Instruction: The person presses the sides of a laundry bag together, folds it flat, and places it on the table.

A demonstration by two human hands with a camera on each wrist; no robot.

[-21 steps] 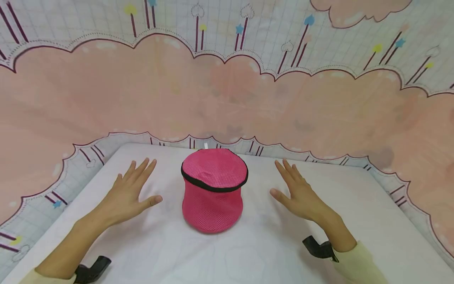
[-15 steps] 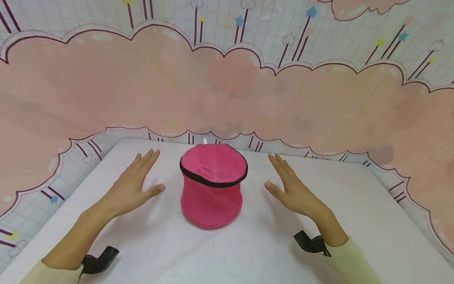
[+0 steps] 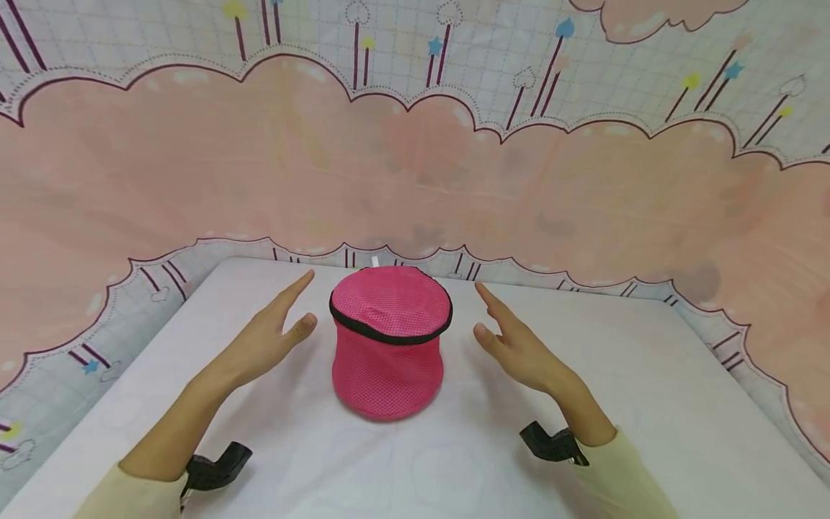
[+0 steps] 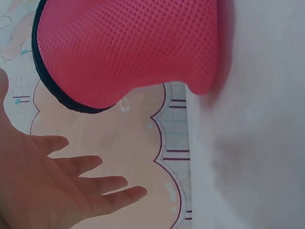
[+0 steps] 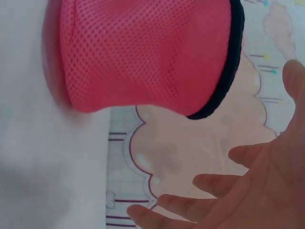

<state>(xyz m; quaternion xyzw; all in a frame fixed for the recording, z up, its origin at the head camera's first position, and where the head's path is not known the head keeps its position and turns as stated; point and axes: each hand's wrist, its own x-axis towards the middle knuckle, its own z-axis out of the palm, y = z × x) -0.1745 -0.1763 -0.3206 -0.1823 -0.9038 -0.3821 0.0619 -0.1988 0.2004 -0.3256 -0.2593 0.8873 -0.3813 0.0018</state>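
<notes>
A pink mesh bag (image 3: 387, 375), shaped like a drum with a black band round its top edge, stands upright on the white table. To its left my left hand (image 3: 262, 342) hovers with fingers straight and thumb apart. On the other side my right hand (image 3: 521, 353) is held the same way, palm toward the bag. Neither hand touches the mesh. In the left wrist view the bag (image 4: 128, 47) lies beyond the spread fingers of the left hand (image 4: 52, 186). The right wrist view has the bag (image 5: 143, 52) above the right hand's fingers (image 5: 219, 186).
The white table (image 3: 454, 468) reaches out on both sides of the bag. Behind it hangs a peach and white patterned cloth (image 3: 415, 173). Black straps with camera mounts (image 3: 220, 465) sit at both wrists, by pale yellow sleeves (image 3: 139, 494).
Both hands have moved inward toward the bag, the left to the right and the right to the left. They have turned more edge-on. The bag stays in place.
</notes>
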